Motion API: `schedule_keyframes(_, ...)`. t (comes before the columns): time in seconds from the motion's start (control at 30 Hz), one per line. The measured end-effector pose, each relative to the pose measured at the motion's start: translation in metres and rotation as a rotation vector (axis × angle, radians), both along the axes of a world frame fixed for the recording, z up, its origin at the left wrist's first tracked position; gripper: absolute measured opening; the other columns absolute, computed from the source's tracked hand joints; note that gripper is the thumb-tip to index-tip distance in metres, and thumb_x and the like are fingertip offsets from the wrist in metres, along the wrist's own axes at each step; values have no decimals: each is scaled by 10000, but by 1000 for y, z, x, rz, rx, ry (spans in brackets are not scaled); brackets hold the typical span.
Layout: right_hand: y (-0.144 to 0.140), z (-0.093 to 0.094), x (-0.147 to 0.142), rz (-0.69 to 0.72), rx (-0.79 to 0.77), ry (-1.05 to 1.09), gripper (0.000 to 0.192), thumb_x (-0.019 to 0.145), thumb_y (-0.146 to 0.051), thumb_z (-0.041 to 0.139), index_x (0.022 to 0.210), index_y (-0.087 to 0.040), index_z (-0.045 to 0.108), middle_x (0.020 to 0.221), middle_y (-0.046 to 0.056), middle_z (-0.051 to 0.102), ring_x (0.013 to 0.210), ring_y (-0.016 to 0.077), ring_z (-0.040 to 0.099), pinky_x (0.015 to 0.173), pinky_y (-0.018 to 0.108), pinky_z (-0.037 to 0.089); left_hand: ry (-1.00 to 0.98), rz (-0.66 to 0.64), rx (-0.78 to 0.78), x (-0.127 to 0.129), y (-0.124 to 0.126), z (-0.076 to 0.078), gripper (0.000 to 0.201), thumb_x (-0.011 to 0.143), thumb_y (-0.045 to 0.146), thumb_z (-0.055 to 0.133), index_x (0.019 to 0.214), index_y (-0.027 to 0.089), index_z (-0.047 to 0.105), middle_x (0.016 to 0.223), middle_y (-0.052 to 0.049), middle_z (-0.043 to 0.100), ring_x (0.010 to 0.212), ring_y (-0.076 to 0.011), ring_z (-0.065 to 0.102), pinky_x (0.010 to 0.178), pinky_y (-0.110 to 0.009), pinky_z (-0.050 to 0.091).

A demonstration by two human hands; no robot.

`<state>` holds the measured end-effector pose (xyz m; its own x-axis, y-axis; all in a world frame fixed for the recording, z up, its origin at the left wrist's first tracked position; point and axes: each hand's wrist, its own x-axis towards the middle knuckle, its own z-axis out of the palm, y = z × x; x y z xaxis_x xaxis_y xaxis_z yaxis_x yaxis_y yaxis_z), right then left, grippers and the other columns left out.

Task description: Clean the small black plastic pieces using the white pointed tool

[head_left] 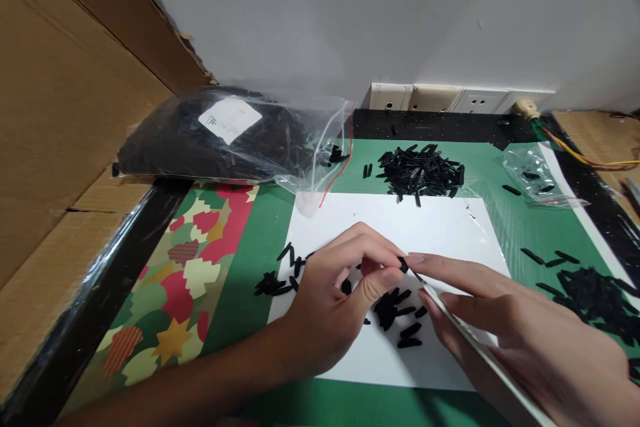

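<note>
Left hand (335, 300) — pinching small black piece (403, 265); right hand (505, 327) gripping thin white tool (480, 347), long axis running near-right to far-left — tip at piece.

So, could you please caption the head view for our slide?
Left hand pinches small black piece against right hand's thin white tool over white sheet.

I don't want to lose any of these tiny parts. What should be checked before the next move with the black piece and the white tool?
1. Left hand pinches the small black piece: ok.
2. Right hand holds the thin white tool: ok.
3. Tool tip meets the piece: cannot tell.
4. Loose pieces lie on the white sheet: ok.
5. Big bag sealed: cannot tell.
</note>
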<state>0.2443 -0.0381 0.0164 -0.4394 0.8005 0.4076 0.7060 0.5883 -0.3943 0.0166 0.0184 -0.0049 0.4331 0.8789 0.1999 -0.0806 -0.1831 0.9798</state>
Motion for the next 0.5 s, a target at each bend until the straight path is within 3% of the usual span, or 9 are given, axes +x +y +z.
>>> schedule_keyframes(0.1,-2,0,0,34,32,-95,150,1010,-177,688,938,-242,803,1371,60,788,901,188,867,741,136,680,11,8,-13,0,0,-1,85,1033,195,724,963,208,771,964,-53,738,891,-174,685,777,-319,516)
schedule_keyframes(0.2,-11,-4,-21,-94,164,49,154,949,-62,726,894,-205,745,1282,106,823,991,239,859,835,199,697,13,17,-29,1,0,-2,73,1020,185,740,970,212,786,964,-51,744,886,-173,691,767,-321,522)
schedule_keyframes(0.27,-17,-6,-38,-217,195,116,224,905,46,725,976,-166,707,1258,176,819,1116,281,829,881,257,698,3,22,-42,1,1,-2,73,1013,174,747,974,210,798,968,-55,752,898,-178,703,787,-327,535)
schedule_keyframes(0.4,-21,-10,-52,-291,221,125,217,936,38,691,995,-171,686,1267,153,820,1077,264,835,925,308,688,-22,35,-61,3,2,1,77,994,156,764,961,196,821,963,-63,764,906,-179,723,815,-324,564)
schedule_keyframes(0.5,-17,-17,-46,-304,267,123,158,977,-27,687,969,-185,683,1281,147,818,975,232,851,860,276,686,-5,33,-20,3,1,4,89,986,141,764,951,190,830,961,-67,785,901,-175,739,803,-306,578)
